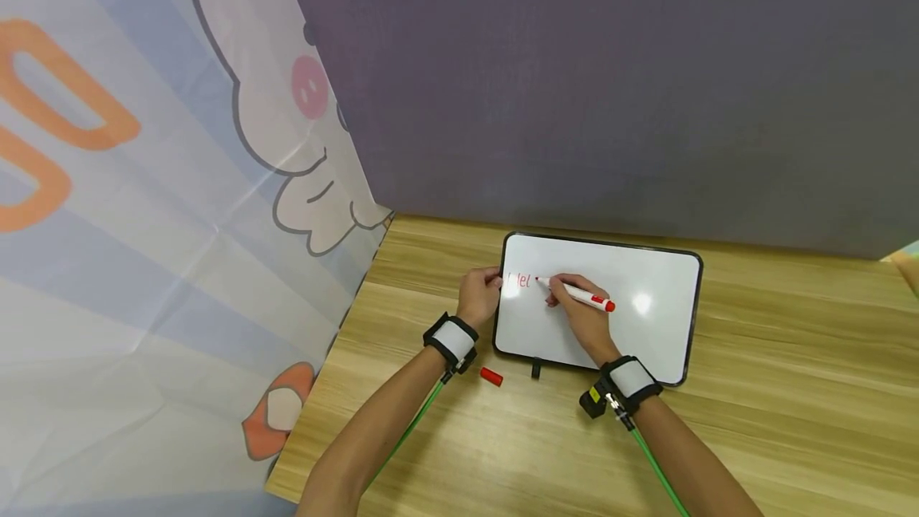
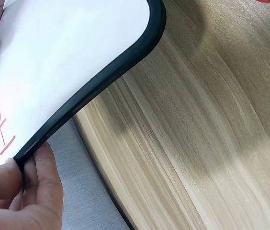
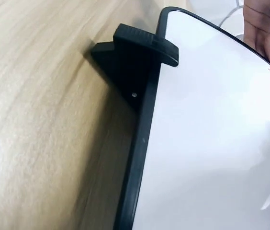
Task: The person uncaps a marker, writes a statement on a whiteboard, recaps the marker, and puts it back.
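A small whiteboard with a black frame bears red letters that look like "Hel" near its left side. My right hand grips a white marker with a red end, its tip at or just over the board to the right of the letters. At the left edge, my left hand holds the board; in the left wrist view its thumb and fingers pinch the black frame. The right wrist view shows the marker not at all, only the board, its frame and the left hand.
A red marker cap lies on the wooden table below the board's left corner. From the board's near edge a black support foot sticks out. A grey panel stands behind, and a printed cloth hangs at left.
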Tool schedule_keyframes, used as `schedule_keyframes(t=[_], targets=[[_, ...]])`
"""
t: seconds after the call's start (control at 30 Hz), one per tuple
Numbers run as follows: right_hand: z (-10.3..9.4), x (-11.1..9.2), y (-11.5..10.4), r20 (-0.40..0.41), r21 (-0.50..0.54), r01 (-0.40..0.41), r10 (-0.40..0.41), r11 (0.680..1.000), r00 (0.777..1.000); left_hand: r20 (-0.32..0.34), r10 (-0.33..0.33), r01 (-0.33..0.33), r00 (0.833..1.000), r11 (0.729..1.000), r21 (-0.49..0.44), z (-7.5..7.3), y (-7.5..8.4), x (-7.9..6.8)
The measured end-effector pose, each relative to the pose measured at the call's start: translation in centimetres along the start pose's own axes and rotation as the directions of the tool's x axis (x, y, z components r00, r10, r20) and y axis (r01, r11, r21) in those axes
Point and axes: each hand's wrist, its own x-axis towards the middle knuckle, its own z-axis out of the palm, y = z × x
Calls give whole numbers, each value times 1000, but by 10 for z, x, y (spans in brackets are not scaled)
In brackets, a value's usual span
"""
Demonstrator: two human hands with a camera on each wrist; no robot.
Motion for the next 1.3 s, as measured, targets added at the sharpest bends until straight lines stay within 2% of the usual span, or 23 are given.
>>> schedule_keyframes(t=[0.43,1.07,1.3], targets=[[5,0,5,-46,-14,13,-13,1000,999,-2,8,-8,1000,1000,9,2,-2,1],[3,-1,-3,51,-132,67,-60,989,997,-8,44,-44,999,999,1,1,-4,3],[1,-1,-5,42,-128,30,-25,991,999,-9,16,-16,1000,1000,-14,1,-1,2]])
